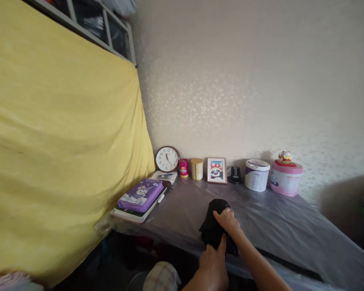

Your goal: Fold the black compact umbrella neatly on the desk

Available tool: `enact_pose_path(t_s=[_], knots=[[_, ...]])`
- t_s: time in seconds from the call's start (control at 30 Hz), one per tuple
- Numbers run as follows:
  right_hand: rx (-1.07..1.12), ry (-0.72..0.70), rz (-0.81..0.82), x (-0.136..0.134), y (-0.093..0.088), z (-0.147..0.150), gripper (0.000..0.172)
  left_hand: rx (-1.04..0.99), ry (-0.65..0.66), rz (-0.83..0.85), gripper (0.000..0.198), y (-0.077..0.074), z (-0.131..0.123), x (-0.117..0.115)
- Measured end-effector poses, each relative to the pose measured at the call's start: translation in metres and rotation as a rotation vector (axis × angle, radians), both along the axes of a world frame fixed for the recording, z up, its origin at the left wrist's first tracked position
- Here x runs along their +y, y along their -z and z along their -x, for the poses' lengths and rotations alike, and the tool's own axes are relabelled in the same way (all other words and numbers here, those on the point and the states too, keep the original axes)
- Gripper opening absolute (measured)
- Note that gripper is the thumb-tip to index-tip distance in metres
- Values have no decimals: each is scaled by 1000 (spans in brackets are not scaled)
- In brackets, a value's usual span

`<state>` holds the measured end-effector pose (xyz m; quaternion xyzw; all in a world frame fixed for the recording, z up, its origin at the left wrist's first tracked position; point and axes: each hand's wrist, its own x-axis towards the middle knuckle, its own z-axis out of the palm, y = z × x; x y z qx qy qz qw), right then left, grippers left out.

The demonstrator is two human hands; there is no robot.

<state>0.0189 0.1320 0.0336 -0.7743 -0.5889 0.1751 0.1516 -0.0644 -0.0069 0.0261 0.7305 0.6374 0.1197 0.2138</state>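
Note:
A bundle of soft black fabric (214,220) lies at the near edge of the table; its exact kind does not show. My right hand (228,221) grips it from above on the right side, thumb pointing left and fingers curled on the fabric. At the near end, my left hand (212,262) holds the fabric, with thumb and index finger pressed against it. The left hand's other fingers are hidden. A long black strip (291,264) lies along the table edge to the right of my forearm; whether it joins the bundle cannot be seen.
A purple case (142,195) rests on books (130,214) at the left. Along the wall stand a clock (167,159), a pink can (183,168), a yellow-lidded can (197,169), a panda picture frame (217,170), a black stand (235,175), a white tub (256,176) and a pink tub (286,180).

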Motion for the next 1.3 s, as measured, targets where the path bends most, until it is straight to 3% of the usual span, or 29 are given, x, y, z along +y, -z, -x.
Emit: enact_pose_path(t_s=[0.1,0.2,0.27,0.3,0.47,0.6,0.77,1.0,1.3], knots=[[14,-6,3,0,0,0,65,-117,61,-13,81,1,17,-7],[36,-14,12,0,0,-2,65,-764,43,-77,72,14,28,-11],[51,-16,16,0,1,-3,66,-1192,-173,202,71,26,32,-12],[57,-17,17,0,1,-4,66,-1253,-202,305,67,31,34,-13],[78,-19,23,2,5,-7,67,-1471,-147,767,50,38,37,-12],[81,-27,10,2,7,-10,67,-1684,-165,920,35,34,29,-2],[77,-47,-12,1,10,-16,63,-1618,-169,952,21,30,15,5],[74,-111,-56,-1,13,-27,49,-1303,-312,651,20,32,-13,-2],[80,-96,-14,-7,10,-30,57,-977,-345,430,19,37,-35,-8]])
